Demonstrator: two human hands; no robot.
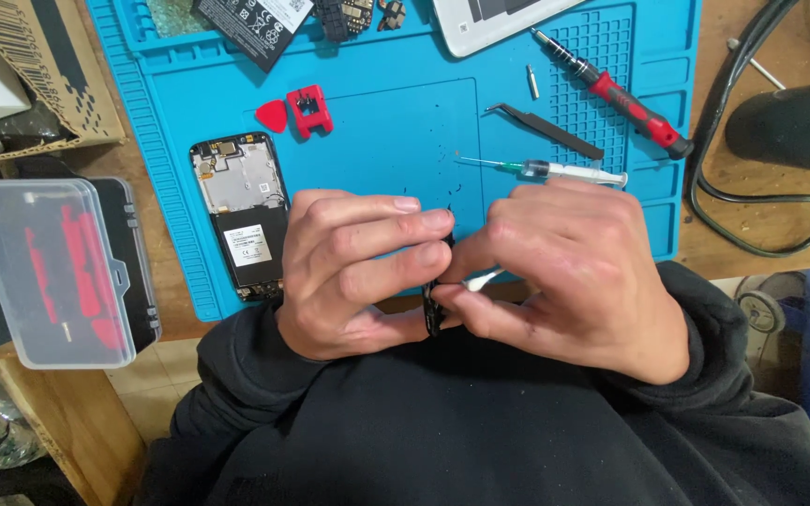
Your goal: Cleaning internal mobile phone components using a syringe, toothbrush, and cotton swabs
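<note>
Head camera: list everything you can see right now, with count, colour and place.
repair mat: 1, blue, on wooden bench
opened phone: 1, black, mat's left edge
pick: 1, red, above phone
small holder: 1, red, beside pick
syringe: 1, clear, mid-mat
tweezers: 1, black, above syringe
screwdriver: 1, red-black, upper right
bit case: 1, clear lid, left
cables: black, right
thin black part: 1, in left hand
cotton swab: 1, white, in right hand

Opened phone on mat, left of hands; syringe behind right hand; case far left.
</note>
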